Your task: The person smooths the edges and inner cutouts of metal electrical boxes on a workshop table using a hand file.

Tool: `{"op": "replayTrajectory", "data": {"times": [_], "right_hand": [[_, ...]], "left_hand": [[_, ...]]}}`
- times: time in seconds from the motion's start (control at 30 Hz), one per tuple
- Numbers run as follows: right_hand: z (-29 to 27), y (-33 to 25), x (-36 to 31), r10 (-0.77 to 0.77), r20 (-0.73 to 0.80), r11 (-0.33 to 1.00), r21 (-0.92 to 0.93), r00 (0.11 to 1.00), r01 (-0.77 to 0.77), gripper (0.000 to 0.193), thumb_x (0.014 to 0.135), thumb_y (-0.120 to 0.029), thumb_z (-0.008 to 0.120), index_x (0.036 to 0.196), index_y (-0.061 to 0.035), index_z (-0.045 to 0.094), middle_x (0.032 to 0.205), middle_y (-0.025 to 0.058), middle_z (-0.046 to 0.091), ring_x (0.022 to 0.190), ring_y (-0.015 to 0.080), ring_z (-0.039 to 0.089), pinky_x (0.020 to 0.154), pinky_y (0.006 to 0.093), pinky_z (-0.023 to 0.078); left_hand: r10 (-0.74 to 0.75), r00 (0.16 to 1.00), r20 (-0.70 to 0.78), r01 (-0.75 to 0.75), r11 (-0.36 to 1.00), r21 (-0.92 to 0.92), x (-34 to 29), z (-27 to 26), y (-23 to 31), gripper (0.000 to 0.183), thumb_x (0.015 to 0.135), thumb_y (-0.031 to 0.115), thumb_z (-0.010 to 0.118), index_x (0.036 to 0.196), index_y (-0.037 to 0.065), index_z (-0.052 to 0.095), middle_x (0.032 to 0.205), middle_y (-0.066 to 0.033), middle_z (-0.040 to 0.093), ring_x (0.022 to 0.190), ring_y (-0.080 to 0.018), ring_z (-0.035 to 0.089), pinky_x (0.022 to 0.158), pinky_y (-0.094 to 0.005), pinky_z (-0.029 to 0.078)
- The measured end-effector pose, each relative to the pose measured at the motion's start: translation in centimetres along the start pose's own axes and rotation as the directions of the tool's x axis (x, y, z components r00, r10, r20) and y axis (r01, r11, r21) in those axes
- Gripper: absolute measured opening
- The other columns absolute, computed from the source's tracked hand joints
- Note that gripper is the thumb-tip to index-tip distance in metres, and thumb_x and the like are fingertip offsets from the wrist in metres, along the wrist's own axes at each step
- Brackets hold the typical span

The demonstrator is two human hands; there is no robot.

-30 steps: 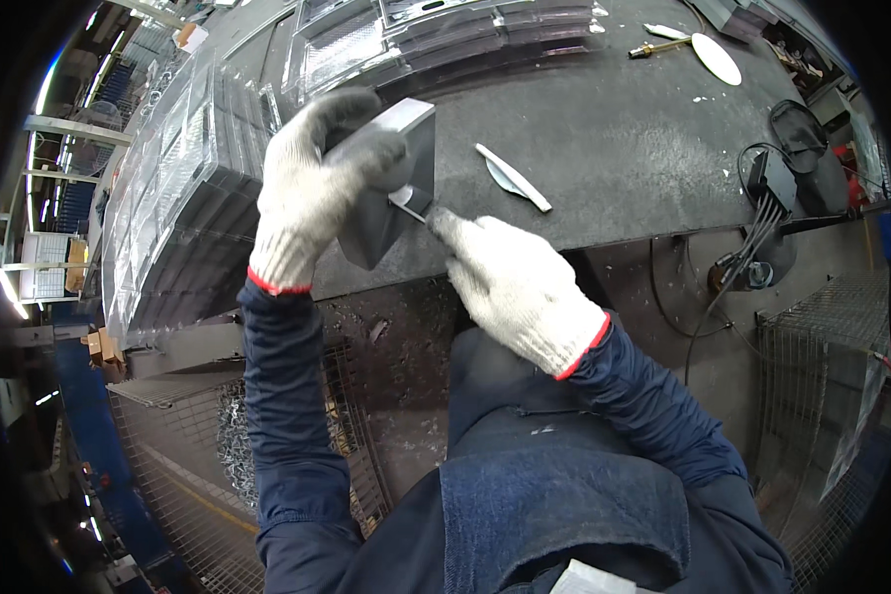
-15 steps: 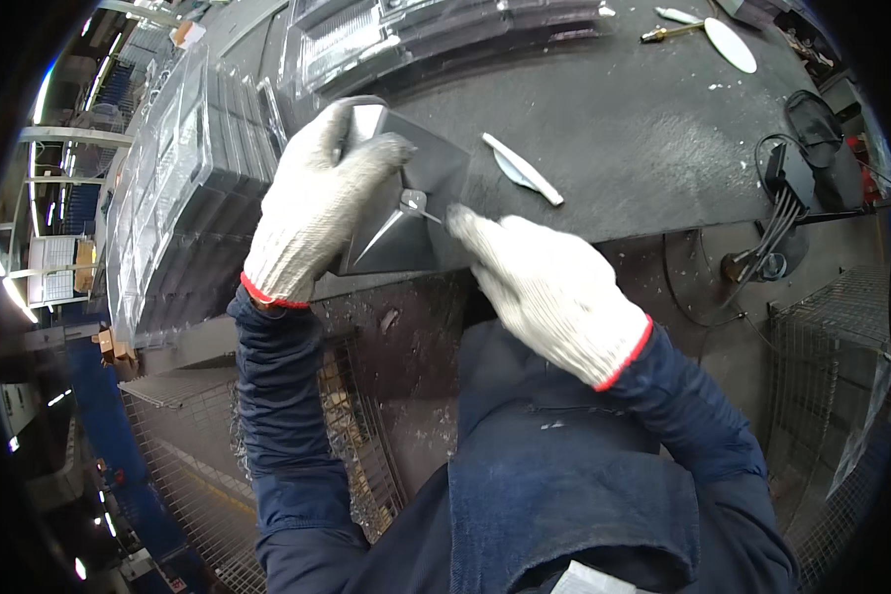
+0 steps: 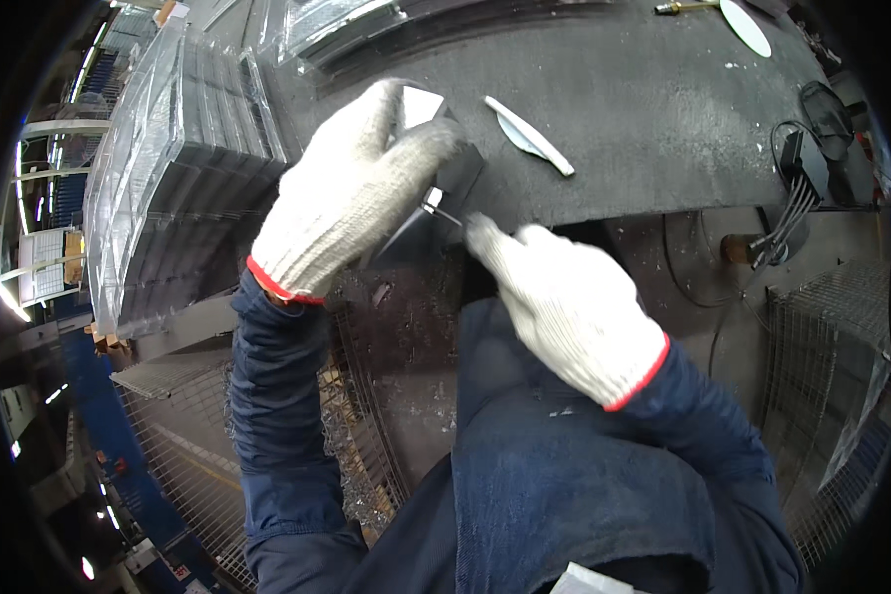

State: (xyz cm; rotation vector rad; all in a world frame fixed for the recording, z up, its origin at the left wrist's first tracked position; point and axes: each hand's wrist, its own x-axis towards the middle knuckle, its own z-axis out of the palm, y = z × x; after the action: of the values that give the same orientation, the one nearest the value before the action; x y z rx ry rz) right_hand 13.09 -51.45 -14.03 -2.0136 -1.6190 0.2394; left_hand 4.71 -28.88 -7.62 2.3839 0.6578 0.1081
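Observation:
My left hand (image 3: 342, 193), in a white knit glove with a red cuff, is closed around a dark grey, smooth angular part (image 3: 465, 170) above the table's near edge. A pale face of that part shows between thumb and fingers; much of the rest is behind the glove. In the same kind of glove, my right hand (image 3: 569, 312) pinches a thin metal tool (image 3: 448, 215). Its slim shaft points left to a small bright spot on the part; its grip is hidden in the fingers. I cannot tell whether the tip touches.
On the dark table (image 3: 653, 119) lies a white-handled tool (image 3: 530, 137) beyond my hands. Clear plastic trays (image 3: 183, 168) stand stacked at the left. A white oval piece (image 3: 745, 28) lies far right, near a black stand with cables (image 3: 805, 168). Wire mesh baskets (image 3: 183, 445) stand below.
Both hands have shifted slightly to the right. The grey part has turned, so less of its broad face shows. The grips on part and tool look the same.

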Motion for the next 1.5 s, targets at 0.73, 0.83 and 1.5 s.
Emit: {"op": "replayTrajectory", "data": {"times": [0.73, 0.83, 1.5], "right_hand": [[1.5, 3.0, 1.6, -0.034, -0.339, 0.991, 0.107, 0.940, 0.074, 0.037, 0.098, -0.010, 0.073, 0.135, -0.0115, 0.072, 0.090, 0.0097, 0.065, 0.081, 0.0285, 0.071, 0.071, 0.0385, 0.061], [-0.3, 3.4, 0.4, -0.071, -0.288, 0.950, 0.271, 0.955, 0.152, 0.032, 0.094, -0.007, 0.074, 0.126, -0.0057, 0.076, 0.100, 0.0158, 0.077, 0.090, 0.0351, 0.077, 0.082, 0.0428, 0.064], [0.8, 8.8, 4.7, -0.202, -0.495, 0.962, -0.261, 0.845, 0.077, 0.013, 0.091, -0.015, 0.074, 0.104, -0.0124, 0.071, 0.090, 0.0083, 0.069, 0.087, 0.0292, 0.069, 0.082, 0.0428, 0.056]], "left_hand": [[0.059, 0.978, -0.199, -0.136, 0.907, -0.399, 0.4, -0.5, 0.3, 0.047, 0.093, 0.018, 0.085, 0.134, -0.002, 0.073, 0.108, -0.0099, 0.080, 0.093, -0.0144, 0.073, 0.085, -0.0325, 0.061], [0.014, 0.969, -0.247, -0.109, 0.921, -0.374, 0.1, -0.9, -0.5, 0.045, 0.095, 0.015, 0.083, 0.135, -0.002, 0.072, 0.108, -0.0100, 0.079, 0.094, -0.0142, 0.073, 0.087, -0.0320, 0.060], [-0.071, 0.996, -0.053, 0.057, 0.973, -0.222, -0.5, -1.9, -1.9, 0.054, 0.104, 0.028, 0.074, 0.146, -0.004, 0.066, 0.128, -0.0121, 0.075, 0.115, -0.0177, 0.067, 0.104, -0.0330, 0.051]]}}
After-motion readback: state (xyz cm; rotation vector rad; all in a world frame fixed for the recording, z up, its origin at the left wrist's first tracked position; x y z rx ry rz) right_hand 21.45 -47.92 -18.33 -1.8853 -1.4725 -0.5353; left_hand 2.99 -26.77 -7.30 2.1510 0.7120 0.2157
